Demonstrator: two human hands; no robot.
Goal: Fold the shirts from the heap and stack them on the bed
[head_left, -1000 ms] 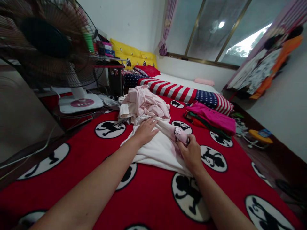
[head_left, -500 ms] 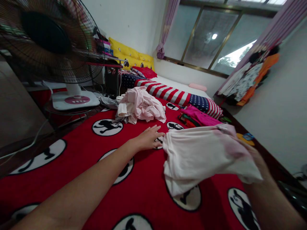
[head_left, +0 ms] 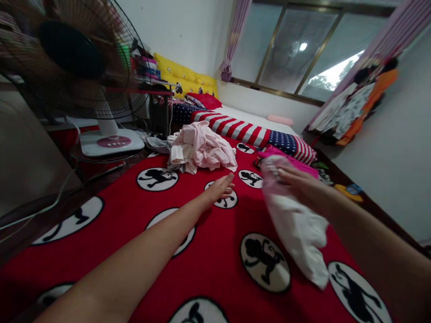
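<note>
I'm watching my right hand [head_left: 303, 186] working above the red blanket [head_left: 101, 233], its fingers spread across the pink-edged top [head_left: 272, 179] of a white garment [head_left: 298, 233]. I can't tell whether those fingers are pinching the cloth or only lying on it, so I can't call that grip. The garment is trailing from under the hand toward the near side, and I can't tell whether its lower corner is touching the blanket. My left hand [head_left: 218, 188] is open wide, palm down and fingers straight, holding nothing. It is reaching over a monkey roundel [head_left: 220, 199], just left of the garment.

Handling soft cloth like this well means keeping a firm pinch along the gathered edge, letting the weight hang evenly, and keeping it clear of the neighbouring clothes.

Ahead and left of the grip, a heap of pale pink clothes [head_left: 200, 150] is sitting on the blanket, while magenta clothing [head_left: 286, 159] is lying just beyond my right hand. Farther ahead, a stars-and-stripes bedcover [head_left: 242, 130] is stretching across the bed. Well left of the grip, an electric fan [head_left: 70, 58] is standing on a white base [head_left: 111, 142]. Far beyond are yellow cushions [head_left: 182, 74] and a wide window [head_left: 296, 49], with hanging clothes [head_left: 353, 105] on the right.
</note>
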